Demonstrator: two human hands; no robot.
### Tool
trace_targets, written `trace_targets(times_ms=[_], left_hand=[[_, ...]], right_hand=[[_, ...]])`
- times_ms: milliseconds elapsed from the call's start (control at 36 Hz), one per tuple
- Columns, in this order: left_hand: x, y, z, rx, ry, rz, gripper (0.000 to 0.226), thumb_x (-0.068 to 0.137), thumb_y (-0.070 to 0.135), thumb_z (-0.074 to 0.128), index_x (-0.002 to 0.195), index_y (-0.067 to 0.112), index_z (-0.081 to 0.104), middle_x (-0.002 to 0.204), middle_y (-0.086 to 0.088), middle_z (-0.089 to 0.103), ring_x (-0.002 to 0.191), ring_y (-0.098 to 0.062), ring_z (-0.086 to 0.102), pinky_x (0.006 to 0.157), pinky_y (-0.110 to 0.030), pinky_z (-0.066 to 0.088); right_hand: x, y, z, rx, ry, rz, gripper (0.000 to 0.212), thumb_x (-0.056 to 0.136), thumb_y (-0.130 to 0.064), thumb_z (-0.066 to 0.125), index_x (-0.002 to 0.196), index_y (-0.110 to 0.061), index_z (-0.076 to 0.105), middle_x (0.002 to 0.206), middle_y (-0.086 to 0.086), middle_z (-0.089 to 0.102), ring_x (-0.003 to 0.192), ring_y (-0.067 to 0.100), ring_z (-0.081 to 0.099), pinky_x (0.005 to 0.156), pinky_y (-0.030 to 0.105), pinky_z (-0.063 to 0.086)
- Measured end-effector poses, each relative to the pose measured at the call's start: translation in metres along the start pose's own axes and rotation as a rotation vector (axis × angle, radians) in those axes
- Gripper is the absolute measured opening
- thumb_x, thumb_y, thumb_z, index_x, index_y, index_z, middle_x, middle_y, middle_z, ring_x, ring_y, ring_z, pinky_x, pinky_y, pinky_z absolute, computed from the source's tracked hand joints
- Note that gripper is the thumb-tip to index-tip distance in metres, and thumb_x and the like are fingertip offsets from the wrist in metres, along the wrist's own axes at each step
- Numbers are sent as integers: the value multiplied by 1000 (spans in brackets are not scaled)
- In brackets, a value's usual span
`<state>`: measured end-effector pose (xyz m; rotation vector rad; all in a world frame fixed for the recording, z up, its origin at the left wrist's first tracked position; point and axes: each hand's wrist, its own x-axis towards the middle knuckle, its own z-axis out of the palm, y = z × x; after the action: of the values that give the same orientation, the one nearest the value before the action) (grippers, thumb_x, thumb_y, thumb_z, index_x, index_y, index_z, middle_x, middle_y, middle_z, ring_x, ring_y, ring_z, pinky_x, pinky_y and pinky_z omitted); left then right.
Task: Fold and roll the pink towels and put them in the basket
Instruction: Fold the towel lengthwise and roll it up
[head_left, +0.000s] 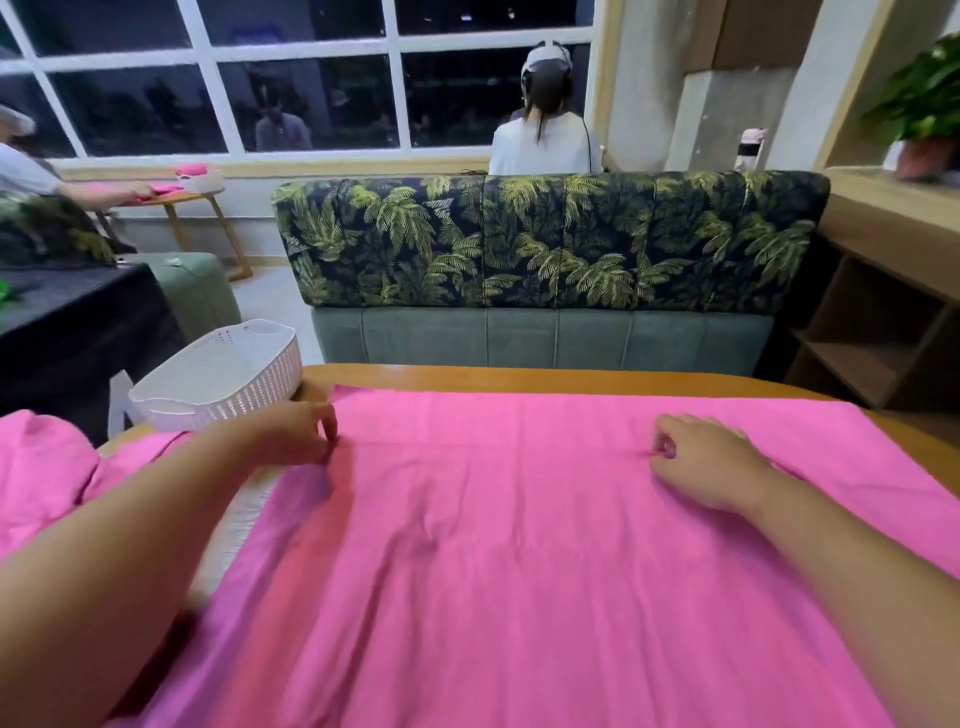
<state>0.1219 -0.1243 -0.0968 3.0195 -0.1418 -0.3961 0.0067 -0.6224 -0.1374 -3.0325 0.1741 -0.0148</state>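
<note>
Two bare hands pinch one large, flat, bright pink cloth towel (519, 561) spread across a brown wooden worktop (519, 375). The left hand (293, 434), at ten o'clock on the towel, and the right hand (701, 462), at one o'clock, each have curled fingers (675, 431) nipping the cloth along a crease line near the far edge. One white perforated plastic basket (234, 395), with nothing visible inside, sits at the worktop's ten o'clock corner, just beside the left hand. One crumpled pink cloth heap (47, 467) lies at nine o'clock; whether it is one towel or several cannot be told. Likely risks: an uneven pull by the two hands would skew the fold, the wrinkles at the towel's centre could get trapped inside it, and the left forearm could nudge the basket off its corner
</note>
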Motion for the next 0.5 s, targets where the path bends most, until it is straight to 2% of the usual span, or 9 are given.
trace_targets(times_ms=[139,194,250,306,361,417,500], left_hand=[[-4,3,-1,73,-18,12,5,79,30,66,84,29,65,101,-2,69,99,-24,63,84,-30,51],[-6,5,-3,5,-10,7,1,81,24,66,81,24,65,95,-3,70,93,-24,64,78,-29,52],[-9,4,-6,-149,54,14,5,79,16,64,76,14,67,81,-5,67,76,-22,62,65,-27,47],[-11,2,-8,-376,166,-1,8,76,12,63,68,12,62,69,-7,61,62,-21,56,56,-28,42],[-19,4,-8,-618,254,-64,16,78,-1,66,72,13,60,61,-8,58,53,-20,50,52,-27,36],[-26,3,-3,-764,288,-127,24,77,-8,73,81,14,63,69,-6,60,61,-20,53,56,-26,36],[-33,1,9,-801,355,-174,28,76,-2,83,96,14,71,87,-5,68,78,-20,60,63,-22,41]], right_hand=[[2,8,-9,-86,-59,23,23,89,-45,56,79,-27,47,87,-13,48,96,20,47,81,38,37],[1,13,-8,-48,-37,25,24,89,-42,57,77,-24,47,87,-11,50,95,21,48,79,38,38],[-2,20,-7,35,3,26,22,89,-38,57,76,-22,49,85,-9,54,91,23,52,76,38,42],[-9,26,-5,146,58,19,18,85,-36,57,75,-22,52,82,-8,58,85,24,56,75,40,47],[-16,35,-1,219,108,9,12,80,-39,55,78,-27,55,84,-10,62,85,23,59,79,41,51],[-24,40,3,227,153,34,6,81,-37,57,83,-31,57,93,-11,64,91,23,61,82,41,51],[-31,43,9,155,195,77,8,92,-27,62,96,-34,60,108,-8,67,105,24,59,87,39,45]])
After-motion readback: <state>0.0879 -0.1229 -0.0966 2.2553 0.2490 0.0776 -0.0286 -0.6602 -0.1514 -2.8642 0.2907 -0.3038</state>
